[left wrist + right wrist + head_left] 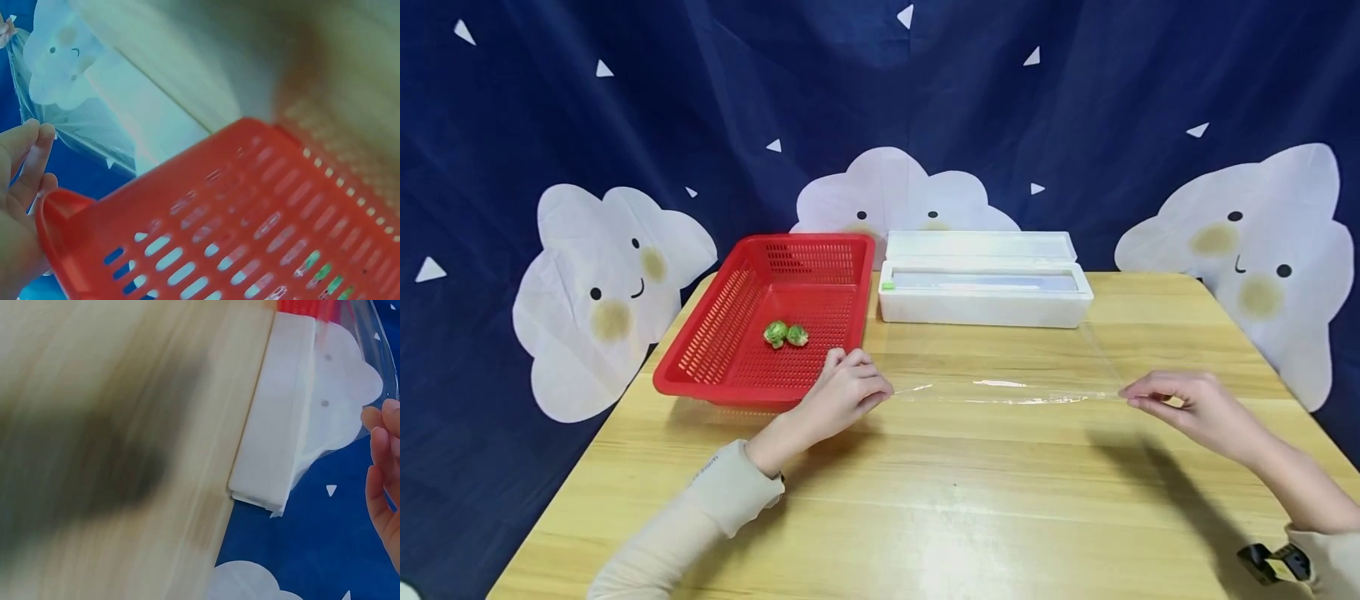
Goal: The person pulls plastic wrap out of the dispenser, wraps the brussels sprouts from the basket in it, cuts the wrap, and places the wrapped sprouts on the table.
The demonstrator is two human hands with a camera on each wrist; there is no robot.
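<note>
- The tabletop (925,533) lies beneath the film; dip your hands and the film could cling there and wrinkle.
- The red plastic basket (700,390) stands at left, its near right corner just beside your left hand; a careless swing could snag film on it or shove it.
- The white cling-film dispenser (985,308), open-lidded, sits far, right of the basket; a lopsided pull could twist it.
- The clear cling film (1000,385) stretches between your hands and seems to run back to the dispenser; slack could fold it onto itself, a jerk could tear it.
- Your left hand (846,392), fingers curled, pinches the near left corner; uneven height could skew the sheet.
- Your right hand (1191,408) pinches the near right corner by the fingertips; a loose pinch could slip.
- Two Brussels sprouts (776,333) rest inside the basket; bumping it could roll them.
</note>
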